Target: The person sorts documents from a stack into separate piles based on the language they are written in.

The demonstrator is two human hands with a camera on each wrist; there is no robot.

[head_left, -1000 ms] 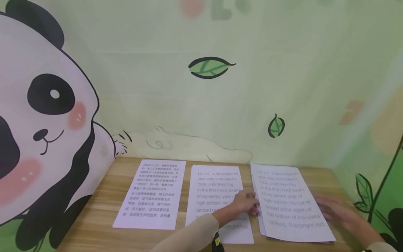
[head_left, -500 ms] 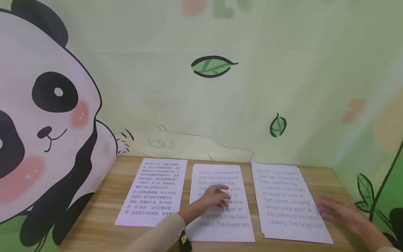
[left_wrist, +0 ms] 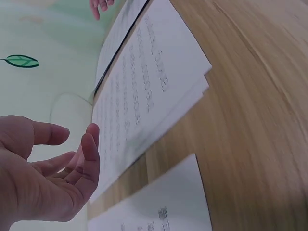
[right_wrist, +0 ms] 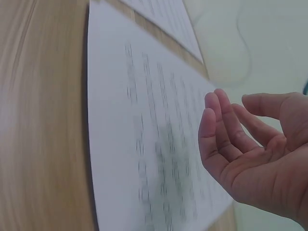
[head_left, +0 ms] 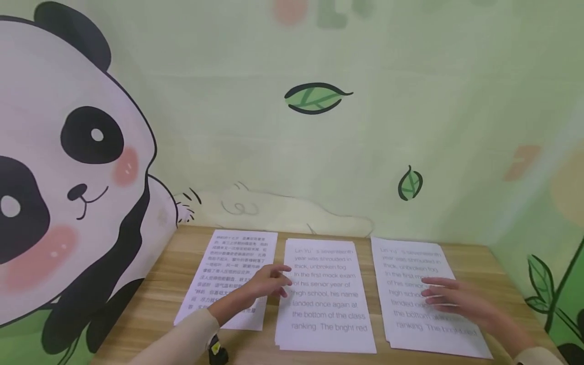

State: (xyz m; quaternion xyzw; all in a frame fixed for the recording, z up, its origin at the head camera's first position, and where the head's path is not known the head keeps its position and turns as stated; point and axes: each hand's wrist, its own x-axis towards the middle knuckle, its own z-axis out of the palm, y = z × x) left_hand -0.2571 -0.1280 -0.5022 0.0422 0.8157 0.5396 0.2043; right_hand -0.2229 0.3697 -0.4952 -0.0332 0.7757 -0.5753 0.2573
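We have our left grip [head_left: 269, 282] and right grip [head_left: 461, 300] wide, the Chinese-text sheet [head_left: 223, 268] below the left grip, one English-text paper stack [head_left: 326, 295] just right of that grip, and another English-text paper stack [head_left: 403, 304] below the right grip on the wood-grain surface [head_left: 150, 299].

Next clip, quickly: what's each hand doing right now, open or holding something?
Left hand: open, holding nothing.
Right hand: open, holding nothing, above the rightmost paper stack.
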